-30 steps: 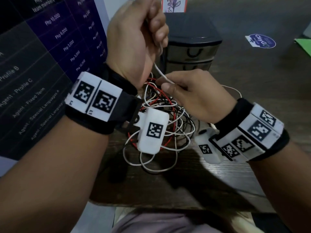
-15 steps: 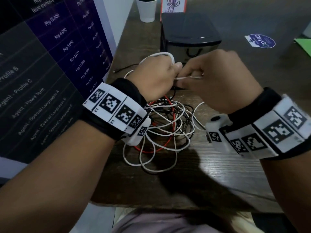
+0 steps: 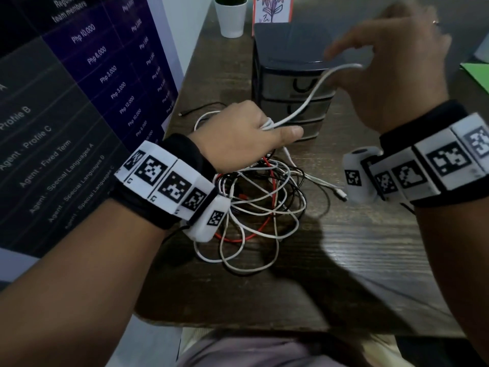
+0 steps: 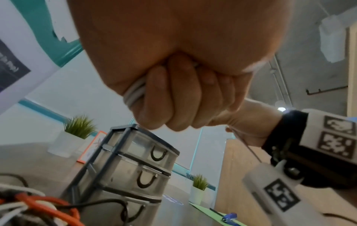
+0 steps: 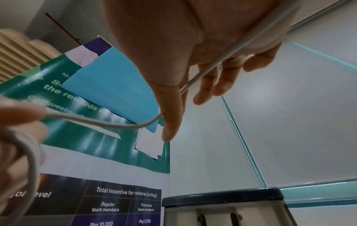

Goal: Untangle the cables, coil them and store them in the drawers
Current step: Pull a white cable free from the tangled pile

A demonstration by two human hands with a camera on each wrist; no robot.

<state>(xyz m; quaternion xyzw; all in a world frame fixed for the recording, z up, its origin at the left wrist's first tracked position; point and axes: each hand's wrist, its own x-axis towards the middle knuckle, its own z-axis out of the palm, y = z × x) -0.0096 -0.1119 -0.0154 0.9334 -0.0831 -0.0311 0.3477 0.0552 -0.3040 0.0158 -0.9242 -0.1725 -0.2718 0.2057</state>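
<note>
Where the head view looks down on the wooden table, the left hand grips several turns of the white cable in a closed fist; one strand rises from it to the right hand, held higher before the drawer unit. Tangled white, red and black cables lie below the left wrist; small white plant pot behind.

Left wrist view: fingers curled tight round the cable loops; three drawers closed; red cable at lower left.

Right wrist view: right hand with fingers loosely extended, white cable running across the palm and between the fingers; grip not certain.
</note>
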